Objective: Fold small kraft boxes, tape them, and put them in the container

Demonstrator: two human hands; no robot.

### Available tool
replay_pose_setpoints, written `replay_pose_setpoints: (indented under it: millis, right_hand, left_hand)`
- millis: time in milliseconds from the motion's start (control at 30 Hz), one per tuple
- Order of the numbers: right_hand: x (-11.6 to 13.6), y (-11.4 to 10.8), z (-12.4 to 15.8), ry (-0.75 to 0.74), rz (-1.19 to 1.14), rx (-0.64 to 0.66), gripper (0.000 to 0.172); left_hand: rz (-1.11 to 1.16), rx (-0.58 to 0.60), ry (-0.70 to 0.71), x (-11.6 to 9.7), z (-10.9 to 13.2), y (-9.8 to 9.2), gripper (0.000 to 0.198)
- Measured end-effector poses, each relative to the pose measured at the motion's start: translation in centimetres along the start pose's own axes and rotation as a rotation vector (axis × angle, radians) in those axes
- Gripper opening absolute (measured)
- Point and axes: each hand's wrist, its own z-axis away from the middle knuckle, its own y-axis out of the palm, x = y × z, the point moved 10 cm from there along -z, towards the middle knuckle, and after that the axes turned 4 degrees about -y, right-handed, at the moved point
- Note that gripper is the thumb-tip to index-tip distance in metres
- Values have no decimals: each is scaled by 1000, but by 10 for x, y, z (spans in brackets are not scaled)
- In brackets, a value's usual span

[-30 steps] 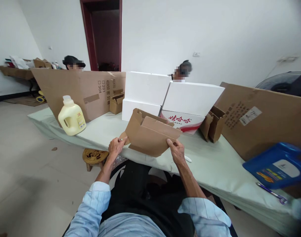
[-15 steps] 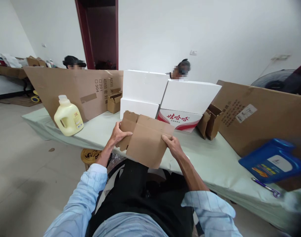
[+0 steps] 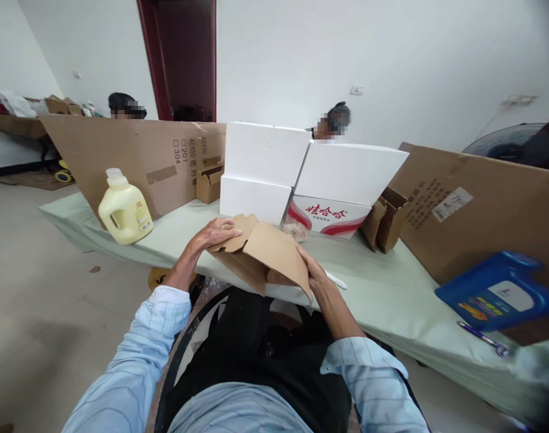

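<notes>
Between my hands is a small brown cardboard box (image 3: 276,246), partly opened out, with its near end gaping toward me. My left hand (image 3: 217,233) is closed on the flaps at its left end, thumb on top. My right hand (image 3: 314,270) grips the box's right side, its fingers partly hidden behind the cardboard. The box is held over the near edge of the table. Just behind it lies a crumpled clear plastic bundle (image 3: 296,231), and a white stick-like item (image 3: 336,280) is beside my right hand.
White boxes (image 3: 265,153) stand stacked behind, one with red lettering. Large cardboard panels (image 3: 166,162) rise at both sides. A yellow jug (image 3: 125,210) stands left; a blue jug (image 3: 497,294) and a purple-handled tool (image 3: 484,338) lie right. Two people sit beyond.
The flat cardboard has opened into a box shape, its near end now gaping. My left hand has moved onto the flaps, and my right hand has shifted lower along the side.
</notes>
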Motion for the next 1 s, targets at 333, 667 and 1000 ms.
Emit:
replay_pose_setpoints:
  millis: [333, 667, 1000]
  right_hand:
    - [-32, 2, -13, 78, -13, 9, 22]
    - [-38, 11, -14, -29, -8, -27, 32]
    - [-3, -24, -19, -186, -67, -104, 30]
  left_hand:
    - [-36, -367, 418, -96, 64, -36, 19]
    - [-38, 93, 539, -46, 79, 147, 34]
    - [-323, 222, 743, -61, 117, 185, 15]
